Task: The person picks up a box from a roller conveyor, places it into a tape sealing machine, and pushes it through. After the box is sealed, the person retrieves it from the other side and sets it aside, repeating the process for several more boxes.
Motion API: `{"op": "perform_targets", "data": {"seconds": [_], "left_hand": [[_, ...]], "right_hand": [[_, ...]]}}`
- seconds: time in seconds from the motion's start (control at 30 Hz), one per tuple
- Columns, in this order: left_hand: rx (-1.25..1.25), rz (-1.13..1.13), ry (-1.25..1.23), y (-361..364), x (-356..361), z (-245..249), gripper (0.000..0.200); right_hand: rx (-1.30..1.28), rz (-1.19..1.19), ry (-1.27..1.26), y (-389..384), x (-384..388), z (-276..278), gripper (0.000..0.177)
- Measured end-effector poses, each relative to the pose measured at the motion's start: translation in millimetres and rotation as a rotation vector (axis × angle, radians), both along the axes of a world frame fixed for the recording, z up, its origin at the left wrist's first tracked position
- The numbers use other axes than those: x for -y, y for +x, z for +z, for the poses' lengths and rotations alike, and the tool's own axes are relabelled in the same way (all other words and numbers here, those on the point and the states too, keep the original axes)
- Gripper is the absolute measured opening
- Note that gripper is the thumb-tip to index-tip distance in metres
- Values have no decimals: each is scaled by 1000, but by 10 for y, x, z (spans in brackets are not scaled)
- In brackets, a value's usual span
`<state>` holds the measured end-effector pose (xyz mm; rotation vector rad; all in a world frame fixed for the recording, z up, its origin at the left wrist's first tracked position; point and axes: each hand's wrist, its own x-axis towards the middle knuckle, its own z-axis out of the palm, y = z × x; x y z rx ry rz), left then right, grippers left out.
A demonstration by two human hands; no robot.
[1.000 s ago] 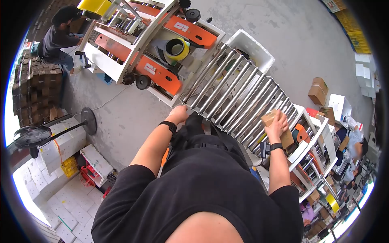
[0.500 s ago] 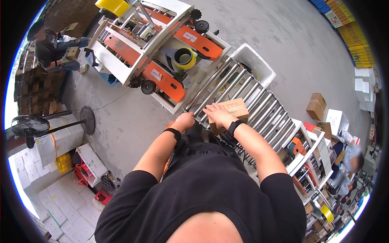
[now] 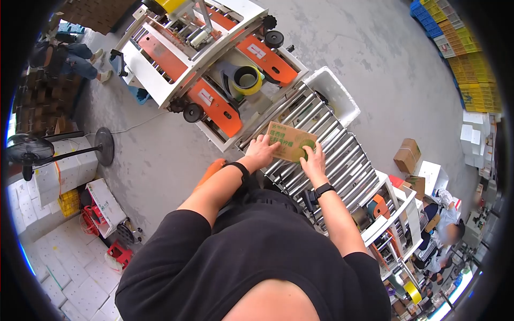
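A small brown cardboard box [image 3: 285, 140] with green printing on its face lies on the metal rollers of a conveyor [image 3: 342, 167] in front of me. My left hand [image 3: 261, 152] grips its left end, thumb on the printed face. At the right end, my right hand [image 3: 315, 161] holds the box with thumb and fingers bent around its corner. The undersides of both hands' grips are hidden. Just beyond the box, a carton-sealing machine [image 3: 214, 107] with orange side guides and a tape roll [image 3: 247, 80] adjoins the rollers.
A white foam bin [image 3: 342, 101] stands beside the conveyor's far end. A black fan [image 3: 104, 145] and white foam boxes [image 3: 64, 171] are at left. On the right are a second machine [image 3: 393, 224], a carton [image 3: 408, 155] and other people. Yellow crates [image 3: 476, 80] are stacked far right.
The box has turned so its green-printed face shows. My left hand has moved from the roller edge onto the box, and my right hand has shifted to its right end.
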<state>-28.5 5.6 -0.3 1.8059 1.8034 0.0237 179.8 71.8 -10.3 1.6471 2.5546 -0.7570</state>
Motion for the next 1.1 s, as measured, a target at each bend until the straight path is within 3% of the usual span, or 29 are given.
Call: {"op": "perform_targets", "data": {"seconds": [0.13,0.23,0.27,0.37,0.4,0.6,0.83,0.97,1.1], "left_hand": [[-16,-44,-75,46,-100,4,58],[-72,-65,-77,63,-130,-92,59],[-108,-89,-34,64,-117,-113,50],[-178,-74,72,62,-88,-225,26],[-184,-72,42,38,-111,-175,28],[-137,247,62,-84,-171,-222,36],[33,638,70,-388,-297,-117,49],[47,647,69,-534,-191,-97,41],[167,581,-206,-476,-19,-307,34]], "right_hand": [[218,-49,-262,-218,114,162,66],[286,1,-217,-294,72,148,68],[329,28,-185,-291,61,119,69],[201,86,59,-238,58,32,67],[167,132,173,-266,14,39,66],[54,-25,1,-736,-424,-194,47],[-217,176,-1,-1437,-944,-293,48],[-367,231,46,-1553,-1064,-252,46],[-270,87,51,-1208,-1017,-382,43]]}}
